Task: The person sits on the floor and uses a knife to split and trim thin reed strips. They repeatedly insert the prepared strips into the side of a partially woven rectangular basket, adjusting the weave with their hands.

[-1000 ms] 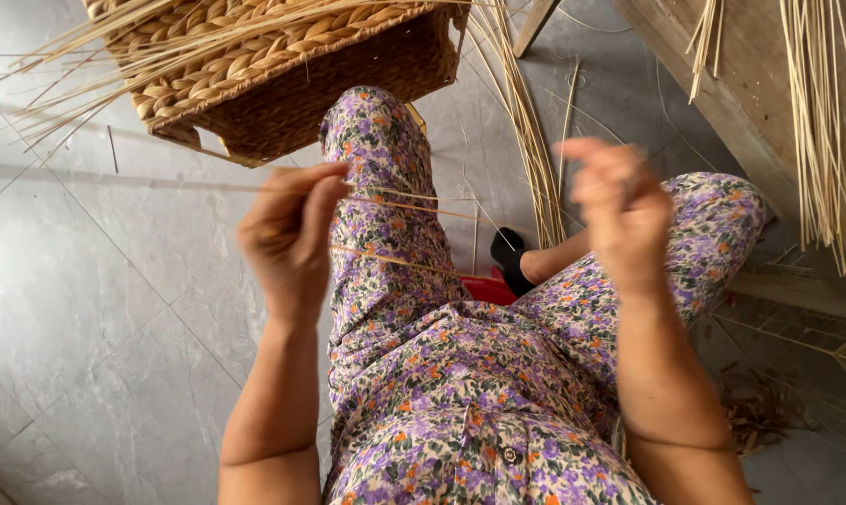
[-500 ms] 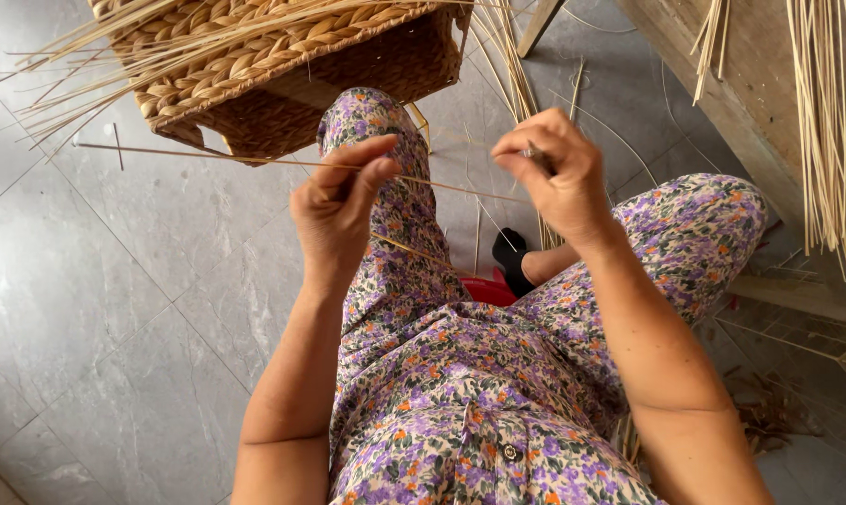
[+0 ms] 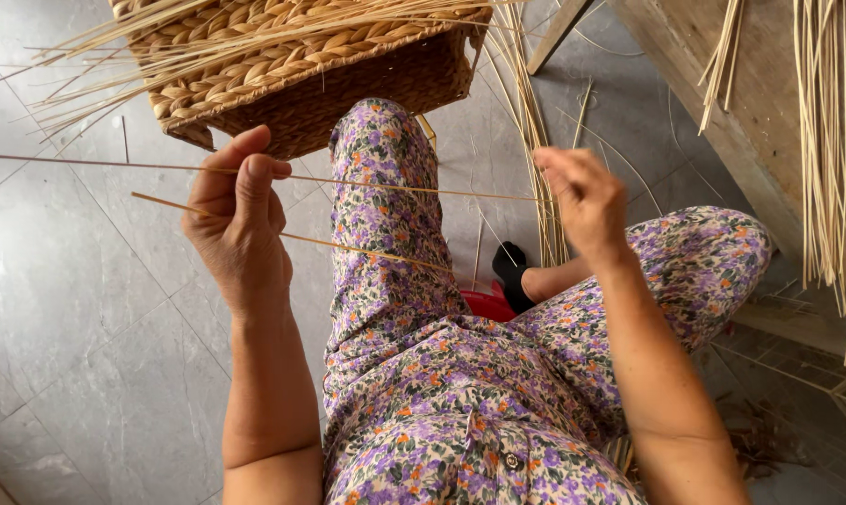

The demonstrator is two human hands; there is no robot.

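Reed strand: pinched taut between left hand and right hand; woven basket ahead, rim unfinished, loose strands projecting.

your left hand is out to the left of your knee, your right hand to its right, and a thin reed runs between them across the leg. a second reed slants just below it from the left hand. the basket sits on the floor ahead of your knee, loose reeds lying over it. more reeds hang at far right over a plank.
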